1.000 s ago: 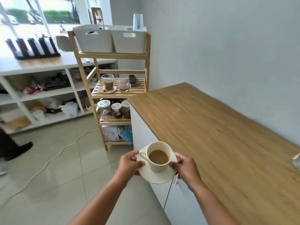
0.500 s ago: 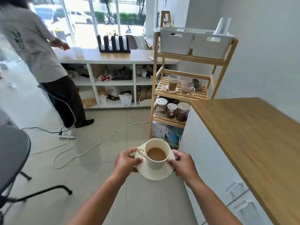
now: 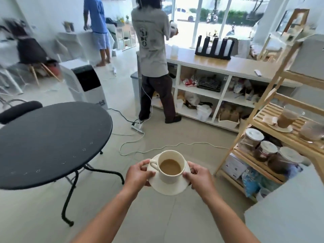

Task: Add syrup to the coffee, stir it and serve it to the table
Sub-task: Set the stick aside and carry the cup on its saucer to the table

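2 bare forearms, left hand [image 3: 139, 174], right hand [image 3: 199, 178], no sleeves visible

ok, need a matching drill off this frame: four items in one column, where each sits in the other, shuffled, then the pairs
Items
1. cup
2. round black table
3. power strip
4. lidded jars

Places
A. on the floor, by the standing person's feet
B. on a lower shelf of the wooden rack, right
C. on the saucer, held by left hand and right hand
D. left of the hands, nothing on it

Pairs: 1-C, 2-D, 3-A, 4-B
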A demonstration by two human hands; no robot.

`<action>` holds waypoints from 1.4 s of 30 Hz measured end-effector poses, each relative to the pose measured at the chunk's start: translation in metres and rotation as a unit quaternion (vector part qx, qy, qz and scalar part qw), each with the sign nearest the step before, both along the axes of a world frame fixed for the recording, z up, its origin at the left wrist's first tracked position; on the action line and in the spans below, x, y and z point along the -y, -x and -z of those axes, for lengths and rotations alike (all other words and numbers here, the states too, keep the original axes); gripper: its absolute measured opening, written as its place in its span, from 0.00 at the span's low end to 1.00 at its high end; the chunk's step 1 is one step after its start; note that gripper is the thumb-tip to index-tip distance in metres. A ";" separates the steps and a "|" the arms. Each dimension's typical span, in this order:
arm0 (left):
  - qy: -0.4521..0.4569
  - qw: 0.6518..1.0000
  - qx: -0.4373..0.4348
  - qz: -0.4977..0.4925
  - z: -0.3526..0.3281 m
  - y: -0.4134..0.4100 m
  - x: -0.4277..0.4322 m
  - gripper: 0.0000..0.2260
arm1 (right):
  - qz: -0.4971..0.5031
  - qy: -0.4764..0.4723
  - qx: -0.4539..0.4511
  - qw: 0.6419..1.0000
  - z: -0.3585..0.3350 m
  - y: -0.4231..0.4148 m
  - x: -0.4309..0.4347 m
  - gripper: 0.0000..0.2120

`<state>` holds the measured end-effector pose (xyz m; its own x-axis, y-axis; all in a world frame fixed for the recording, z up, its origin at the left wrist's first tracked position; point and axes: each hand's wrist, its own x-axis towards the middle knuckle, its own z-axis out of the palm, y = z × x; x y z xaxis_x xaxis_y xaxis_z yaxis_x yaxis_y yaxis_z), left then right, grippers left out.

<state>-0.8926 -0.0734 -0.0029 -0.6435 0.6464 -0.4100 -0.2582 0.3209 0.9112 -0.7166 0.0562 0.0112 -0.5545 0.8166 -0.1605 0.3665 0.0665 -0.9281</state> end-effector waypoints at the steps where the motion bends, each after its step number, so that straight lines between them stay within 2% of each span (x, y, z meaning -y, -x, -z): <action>1: 0.001 1.000 -0.001 -0.017 -0.001 0.011 -0.001 0.22 | -0.020 -0.001 0.004 1.000 0.001 0.016 -0.008 0.18; 8: -0.003 0.990 -0.006 -0.143 -0.001 0.081 -0.007 0.21 | -0.149 0.003 0.015 0.989 0.003 0.127 -0.054 0.22; 18: 0.003 0.962 -0.004 -0.274 0.000 0.156 0.019 0.21 | -0.277 -0.005 0.023 0.960 0.010 0.259 -0.058 0.20; 30: 0.007 0.942 -0.003 -0.336 0.015 0.295 0.090 0.19 | -0.329 -0.022 0.033 0.943 0.023 0.420 0.004 0.18; 42: 0.023 0.931 0.003 -0.365 0.025 0.431 0.157 0.18 | -0.348 -0.034 0.046 0.936 0.042 0.575 0.067 0.21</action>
<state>-1.3232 -0.2307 -0.0274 -0.9020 0.0189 -0.4313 -0.4277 0.0972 0.8987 -1.2918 -0.0107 -0.0310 -0.9418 0.2735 -0.1953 0.2916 0.3763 -0.8794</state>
